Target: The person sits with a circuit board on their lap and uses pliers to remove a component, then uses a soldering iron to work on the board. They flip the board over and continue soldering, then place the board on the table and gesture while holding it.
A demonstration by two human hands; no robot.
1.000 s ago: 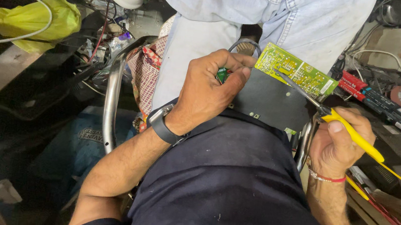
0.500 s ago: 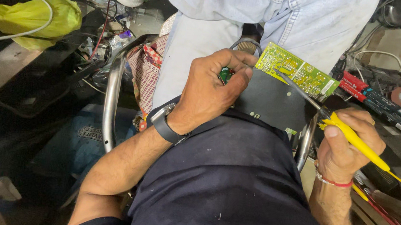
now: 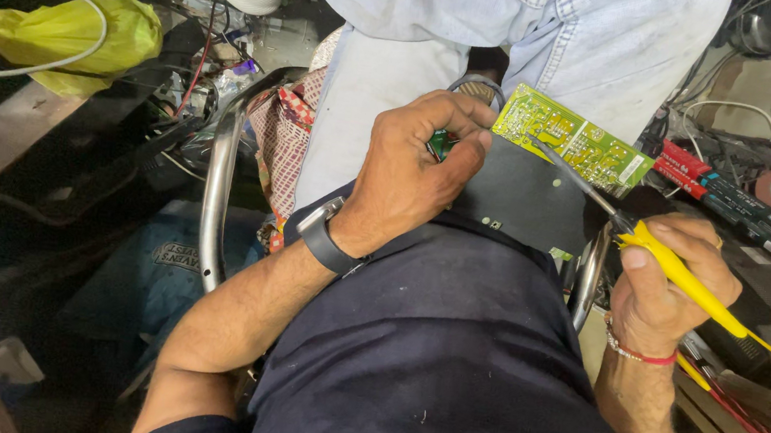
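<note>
Right hand [image 3: 667, 297], clamped on yellow soldering iron [image 3: 688, 280], has drawn slightly back; tip remains on green circuit board [image 3: 573, 141]. Left hand [image 3: 409, 176] pinches board's edge.

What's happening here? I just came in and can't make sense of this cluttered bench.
A seated person is working on a green circuit board that rests on a black panel in their lap. The left hand grips the board's near end, with a black watch on that wrist. The right hand holds a yellow-handled tool, its thin tip resting on the board. Another person in light jeans stands just beyond.
</note>
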